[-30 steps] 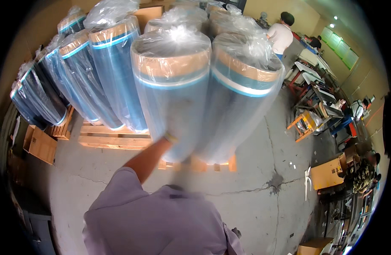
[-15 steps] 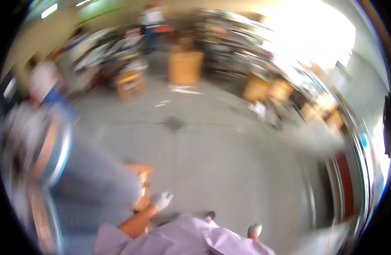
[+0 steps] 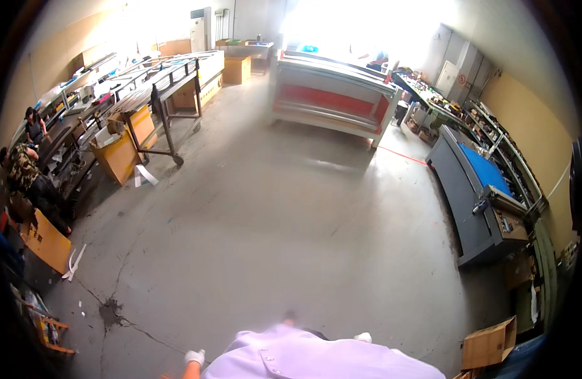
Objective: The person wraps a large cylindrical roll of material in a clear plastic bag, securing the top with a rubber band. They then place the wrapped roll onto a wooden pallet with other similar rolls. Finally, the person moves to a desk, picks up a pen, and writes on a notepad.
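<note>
Left grip [image 3: 195, 357], white-gloved, low at the picture's lower edge beside the lilac shirt [image 3: 322, 360]; fingers too small to read, cannot tell if released or clenched. Right grip [image 3: 362, 337], also white-gloved, partly behind the shirt; cannot tell its state either. Both over bare grey floor [image 3: 272, 221].

Nearest thing on the right: open cardboard box [image 3: 487, 346], on the floor at lower right, well apart from the right grip, flaps toward the right; inside not readable. Nearest on the left: orange stool [image 3: 56, 335], at the left rim, well apart from the left grip.

Other containers: tall carton [image 3: 118, 158], upper left, top open, pale material poking out; second carton [image 3: 142, 124] just behind it. Tilted carton [image 3: 48, 243] at far left, near a co-worker in a camouflage top [image 3: 20, 169]; contents hidden. Squarish carton [image 3: 237, 70] at the back, contents hidden. Grey cabinet-like bench on the right has a blue surface [image 3: 484, 167]; tray [image 3: 511, 226] at its near end holds small items, too small to name. White strips [image 3: 75, 262] lie on the floor near the tilted carton.
</note>
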Tool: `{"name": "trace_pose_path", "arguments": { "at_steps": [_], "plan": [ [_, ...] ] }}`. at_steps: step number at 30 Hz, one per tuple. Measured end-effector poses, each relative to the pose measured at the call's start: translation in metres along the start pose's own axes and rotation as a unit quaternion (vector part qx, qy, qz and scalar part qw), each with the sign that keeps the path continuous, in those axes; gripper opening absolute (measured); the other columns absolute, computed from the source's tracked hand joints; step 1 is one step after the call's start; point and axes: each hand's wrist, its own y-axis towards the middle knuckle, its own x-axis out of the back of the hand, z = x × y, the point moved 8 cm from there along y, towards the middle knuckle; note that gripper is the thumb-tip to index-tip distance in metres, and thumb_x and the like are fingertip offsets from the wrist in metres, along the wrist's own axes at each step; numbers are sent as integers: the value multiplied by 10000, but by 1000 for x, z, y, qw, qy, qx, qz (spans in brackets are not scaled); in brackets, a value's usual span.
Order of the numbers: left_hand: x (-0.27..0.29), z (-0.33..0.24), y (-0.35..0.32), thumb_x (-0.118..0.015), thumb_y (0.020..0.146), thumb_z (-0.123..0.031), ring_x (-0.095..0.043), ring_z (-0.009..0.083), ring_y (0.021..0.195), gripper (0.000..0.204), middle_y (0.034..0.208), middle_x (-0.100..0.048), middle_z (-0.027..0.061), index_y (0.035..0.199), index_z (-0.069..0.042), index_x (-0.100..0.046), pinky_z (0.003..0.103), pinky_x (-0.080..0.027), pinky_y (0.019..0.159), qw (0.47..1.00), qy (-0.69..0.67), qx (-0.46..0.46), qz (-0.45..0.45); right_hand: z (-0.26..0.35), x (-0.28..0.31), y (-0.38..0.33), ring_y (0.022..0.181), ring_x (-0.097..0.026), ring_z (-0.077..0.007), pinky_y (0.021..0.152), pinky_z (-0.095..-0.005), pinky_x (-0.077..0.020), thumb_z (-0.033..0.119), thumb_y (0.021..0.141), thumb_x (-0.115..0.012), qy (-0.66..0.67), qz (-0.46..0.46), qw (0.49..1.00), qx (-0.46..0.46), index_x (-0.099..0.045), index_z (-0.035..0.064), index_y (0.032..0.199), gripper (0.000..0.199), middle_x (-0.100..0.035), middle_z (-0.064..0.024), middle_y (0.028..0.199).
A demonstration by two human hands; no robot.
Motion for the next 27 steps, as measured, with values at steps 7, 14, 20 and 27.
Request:
{"name": "trace_pose_path", "arguments": {
  "at_steps": [7,14,20,27],
  "plan": [
    [105,-254,28,-565,873,-492,-652,440,957,533,978,-676,278,918,16,-720,503,-520,836,967,-107,-122,-194,54,153,92,1096,-664,-278,884,-394,-558,249,856,-602,-32,-106,981,159,-736,113,1090,302,-698,-130,1145],
    [178,-432,49,-567,888,-421,-656,442,839,456,884,-681,250,792,1,-712,522,-519,763,939,-81,-252,-221,199,319,145,989,-687,-266,858,-389,-554,342,866,-622,57,-107,951,284,-734,98,1026,313,-715,-120,1043],
    [154,-437,176,-464,960,-422,-647,377,926,521,966,-676,245,915,61,-654,478,-502,828,971,91,-222,-16,297,507,124,821,-698,-296,787,-409,-544,432,853,-617,390,-104,886,229,-714,47,962,412,-720,-136,820],
    [277,-667,294,-500,966,-381,-612,285,790,433,848,-641,172,877,20,-637,408,-491,719,954,124,-270,47,300,551,137,935,-688,-318,843,-418,-533,468,870,-583,320,-1,939,130,-742,80,963,430,-724,-159,976]
  ]
}}
